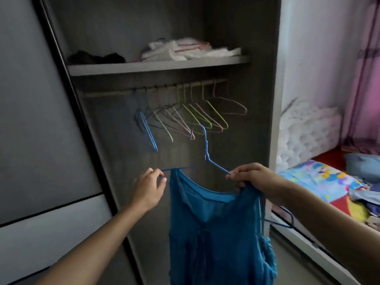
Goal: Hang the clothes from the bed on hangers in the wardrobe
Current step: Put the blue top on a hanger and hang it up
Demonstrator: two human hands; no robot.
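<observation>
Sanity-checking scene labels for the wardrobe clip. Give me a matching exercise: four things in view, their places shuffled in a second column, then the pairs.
Things
1. blue top
2. white folded cloth
3. empty hangers
4. patterned bedsheet

Places
A. on the rail, below the shelf
B. on top of the shelf
C. on the blue hanger held by the left hand and the right hand
D. to the right of the wardrobe

Pairs: 1-C, 2-B, 3-A, 4-D

Blue top (216,233) on blue hanger (206,145)
</observation>
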